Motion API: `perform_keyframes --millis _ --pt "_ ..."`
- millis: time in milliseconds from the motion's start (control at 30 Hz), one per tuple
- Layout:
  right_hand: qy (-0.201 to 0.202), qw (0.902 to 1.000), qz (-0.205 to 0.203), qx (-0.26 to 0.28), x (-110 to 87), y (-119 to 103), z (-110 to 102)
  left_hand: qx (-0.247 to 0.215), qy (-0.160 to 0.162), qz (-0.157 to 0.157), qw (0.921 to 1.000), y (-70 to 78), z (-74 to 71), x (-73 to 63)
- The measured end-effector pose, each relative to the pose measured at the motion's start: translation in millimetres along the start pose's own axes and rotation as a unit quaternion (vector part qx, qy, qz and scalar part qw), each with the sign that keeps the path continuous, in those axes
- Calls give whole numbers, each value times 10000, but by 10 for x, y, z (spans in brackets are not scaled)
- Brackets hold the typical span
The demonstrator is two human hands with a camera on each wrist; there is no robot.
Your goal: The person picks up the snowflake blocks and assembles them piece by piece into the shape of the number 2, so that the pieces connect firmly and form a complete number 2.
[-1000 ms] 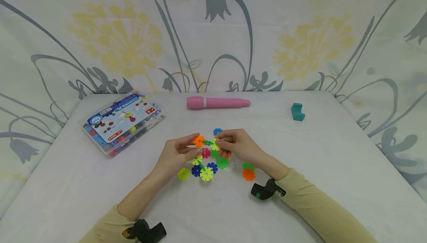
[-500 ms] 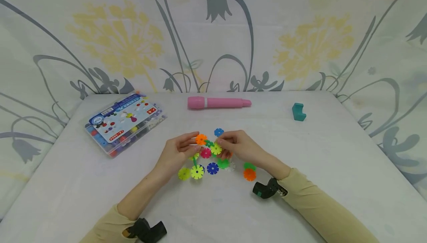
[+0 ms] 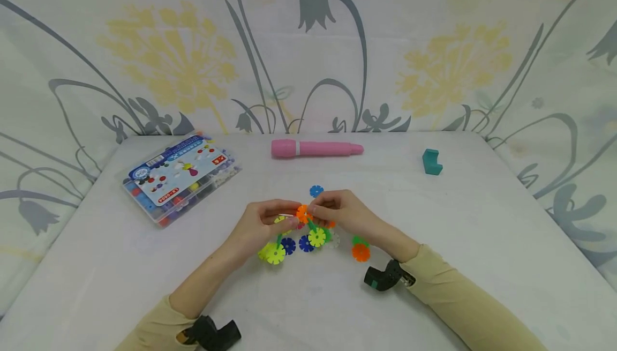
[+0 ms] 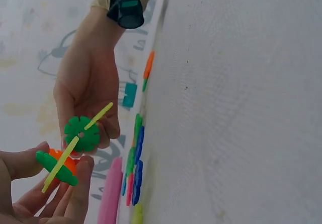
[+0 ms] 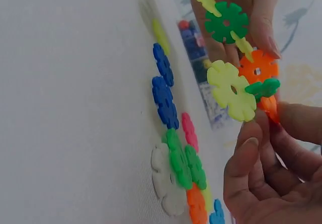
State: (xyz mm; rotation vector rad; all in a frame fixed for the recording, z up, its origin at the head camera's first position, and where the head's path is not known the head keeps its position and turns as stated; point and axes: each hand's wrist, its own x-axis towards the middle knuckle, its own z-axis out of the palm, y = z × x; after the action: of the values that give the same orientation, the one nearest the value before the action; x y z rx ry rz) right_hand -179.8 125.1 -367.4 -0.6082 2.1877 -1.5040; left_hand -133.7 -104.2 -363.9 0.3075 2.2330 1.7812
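Observation:
Both hands hold a chain of slotted plastic snowflake discs above the table. An orange disc forms its middle, with green discs and yellow discs branching to both sides. My left hand pinches the chain at the orange disc between thumb and fingers. From the right, my right hand pinches an orange piece seen edge-on against that middle disc. In the head view, one yellow disc hangs below the right fingers and another below the left hand.
Loose discs lie beneath and around the hands: dark blue, white, orange and light blue among them. A clear parts case stands back left. A pink marker-shaped stick and a teal block lie at the back.
The chain has turned and shifted right, bringing its orange disc between both hands. My right fingers have left the yellow disc, which now hangs lower. My left hand has moved slightly right.

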Motion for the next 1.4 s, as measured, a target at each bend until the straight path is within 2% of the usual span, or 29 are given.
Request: perform_keyframes --millis 100,200,300,400,500,633,700,800,900,1000,1067,1167,1267,1400 --pt "-222 9990 173 359 -6 -15 2 -9 -122 72 9999 1 -8 -4" --pt "-291 9958 356 791 -7 -30 -19 -16 17 22 10000 2 -33 -1" --pt "-218 9912 411 1242 -11 -44 -45 -267 398 -189 9987 13 -69 23" --pt "-42 9858 371 1635 -11 -51 -66 -706 827 -454 9930 34 -106 47" --pt "208 9790 336 2000 -10 -60 -72 -1048 1153 -586 9861 46 -125 61" --pt "532 9688 326 2397 -13 -75 -76 -1215 1422 -668 9801 44 -120 61" --pt "654 9644 316 2542 -14 -80 -79 -1137 1507 -782 9789 42 -115 61" --pt "779 9595 275 2695 -12 -81 -83 -857 1426 -987 9811 36 -109 70" --pt "781 9573 240 2773 -11 -76 -84 -435 975 -1002 9892 22 -89 64" --pt "652 9577 225 2795 -13 -71 -78 -130 363 -612 9974 7 -58 36" --pt "539 9600 206 2741 -15 -62 -71 -3 135 -273 9995 0 -36 16" --pt "418 9642 151 2613 -15 -51 -59 17 123 -6 9999 -7 -18 5" --pt "375 9683 146 2464 -17 -34 -51 -9 263 17 9997 -9 -14 4" --pt "399 9755 204 2152 -17 -12 -51 24 295 -21 9996 -12 -13 -1"
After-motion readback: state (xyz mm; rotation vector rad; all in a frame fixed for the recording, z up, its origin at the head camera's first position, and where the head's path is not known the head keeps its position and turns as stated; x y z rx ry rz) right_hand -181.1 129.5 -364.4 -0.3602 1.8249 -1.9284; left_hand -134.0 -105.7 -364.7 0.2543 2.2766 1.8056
